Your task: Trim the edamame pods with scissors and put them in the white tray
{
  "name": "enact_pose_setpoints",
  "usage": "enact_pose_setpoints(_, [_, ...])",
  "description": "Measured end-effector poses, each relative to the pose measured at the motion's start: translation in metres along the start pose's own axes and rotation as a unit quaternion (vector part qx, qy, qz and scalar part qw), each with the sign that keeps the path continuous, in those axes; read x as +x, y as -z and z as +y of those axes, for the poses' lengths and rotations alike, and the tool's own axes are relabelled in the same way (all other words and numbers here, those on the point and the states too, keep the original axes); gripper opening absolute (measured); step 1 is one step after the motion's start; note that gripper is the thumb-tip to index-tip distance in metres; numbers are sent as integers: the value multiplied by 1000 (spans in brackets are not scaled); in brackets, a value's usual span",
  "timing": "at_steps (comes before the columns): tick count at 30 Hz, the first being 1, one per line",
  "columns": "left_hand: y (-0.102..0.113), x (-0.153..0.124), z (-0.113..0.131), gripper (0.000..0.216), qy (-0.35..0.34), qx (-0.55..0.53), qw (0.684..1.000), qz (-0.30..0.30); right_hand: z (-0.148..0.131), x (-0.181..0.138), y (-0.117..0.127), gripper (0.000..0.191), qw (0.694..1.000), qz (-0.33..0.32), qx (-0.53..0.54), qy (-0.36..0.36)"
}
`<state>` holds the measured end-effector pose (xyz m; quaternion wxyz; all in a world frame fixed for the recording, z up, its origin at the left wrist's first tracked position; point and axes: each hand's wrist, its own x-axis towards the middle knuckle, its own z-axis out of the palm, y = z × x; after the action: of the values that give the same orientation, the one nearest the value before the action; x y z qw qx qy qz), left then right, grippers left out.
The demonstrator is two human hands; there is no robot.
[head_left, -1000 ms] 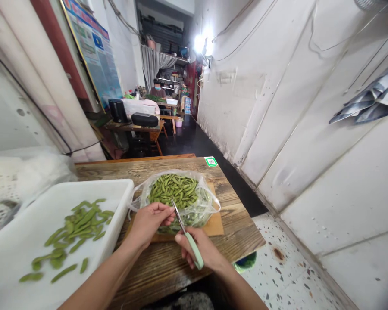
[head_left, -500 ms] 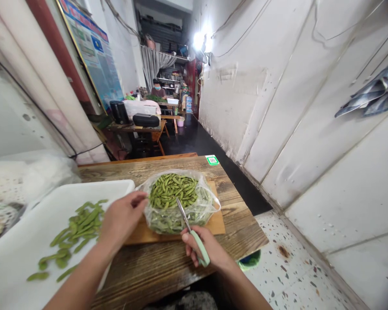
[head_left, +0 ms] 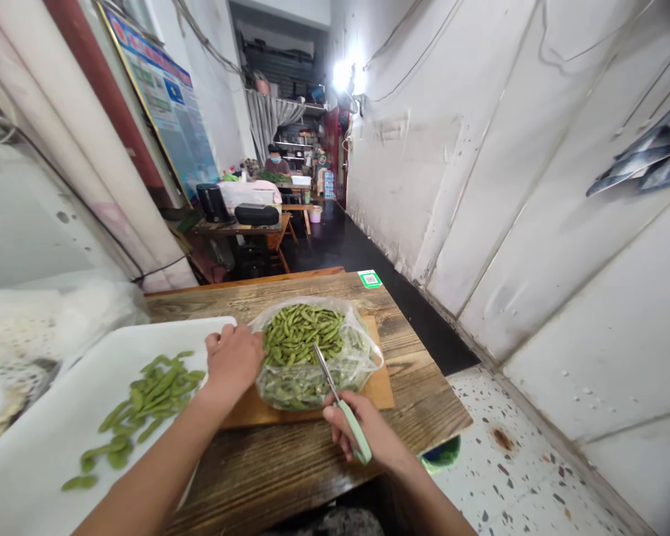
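A clear plastic bag full of green edamame pods lies open at the top on a wooden board. My right hand is closed around the pale green handles of scissors. Their blades look together and point up at the pods over the bag's front. At the bag's left edge is my left hand, back upward, fingers curled and tips partly hidden; whether it grips a pod or the plastic does not show. Left of it, loose edamame pods lie in a white tray.
The brown wooden table carries a green QR sticker at its far right corner. White plastic wrap is bunched beyond the tray. A green-lined bin stands below the right edge. Farther back, a masked person sits at another table.
My left hand has turned more palm-down and its fingers have curled at the bag's left edge. The right hand keeps its hold on the scissors. The view has shifted slightly.
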<state>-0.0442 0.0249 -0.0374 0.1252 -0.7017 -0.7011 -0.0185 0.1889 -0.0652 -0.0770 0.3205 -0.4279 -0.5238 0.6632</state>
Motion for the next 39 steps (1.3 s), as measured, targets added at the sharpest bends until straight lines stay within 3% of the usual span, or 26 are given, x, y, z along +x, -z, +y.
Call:
enact_pose_setpoints(4, [1,0,0,28,-1,-58,998,17,2,3,0,58,1000,-5,0,-2])
enact_pose_setpoints(7, [5,0,7,30,-41,-192,979,54,2,6,-1,57,1000,-5,-1,4])
enact_pose_setpoints(11, [15,-5,21,31,-10,-454,890,-28,2,6,-1,54,1000,3,-19,23])
enact_pose_setpoints(13, [23,-11,28,31,23,-524,849,-65,1,5,0,53,999,1,-29,26])
enact_pose_setpoints(19, [37,-26,36,24,8,-564,817,-120,-6,0,-1,48,997,-11,-71,25])
enact_pose_setpoints(29, [22,-27,33,28,-16,-561,810,-168,-12,-1,-7,50,998,3,-65,0])
enact_pose_setpoints(32, [22,-27,32,27,25,-592,792,-147,-10,0,-7,55,999,-7,-31,-14])
enact_pose_setpoints(34, [23,-26,33,30,89,-639,756,-112,-9,1,-7,58,1000,-13,-14,-12])
enact_pose_setpoints(39, [28,-28,37,37,205,-771,593,-111,-7,-1,-10,61,1000,-25,-9,5])
